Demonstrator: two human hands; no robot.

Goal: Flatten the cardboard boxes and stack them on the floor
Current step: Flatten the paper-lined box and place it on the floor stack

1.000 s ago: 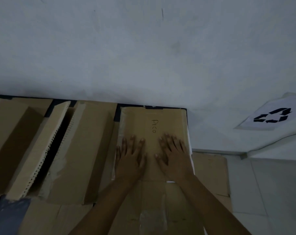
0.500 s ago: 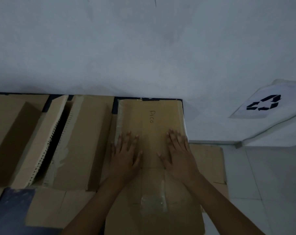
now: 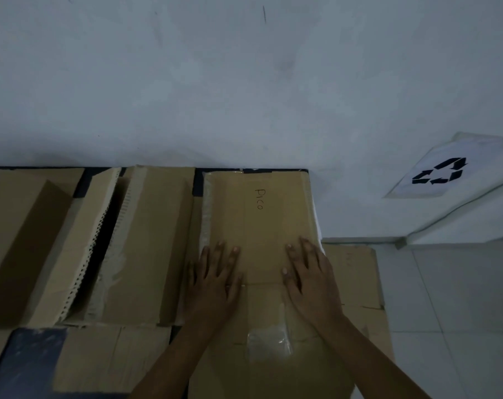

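Observation:
A brown flattened cardboard box [image 3: 259, 220] with "Pico" handwritten on it lies flat in front of me, with clear tape near its lower part. My left hand [image 3: 215, 280] and my right hand [image 3: 310, 280] rest palm down on it, fingers spread, a gap of bare cardboard between them. Neither hand grips anything. Another flat cardboard sheet [image 3: 357, 272] shows beneath it on the right, on the floor.
Two opened cardboard boxes [image 3: 146, 243] [image 3: 22, 240] with raised flaps stand to the left on a dark surface [image 3: 28, 361]. A white wall [image 3: 244, 82] rises behind. A recycling sign [image 3: 440, 174] sits at the right above light floor tiles [image 3: 452, 306].
Both hands slid back toward me along the flattened box and spread farther apart. The camera view shifted slightly.

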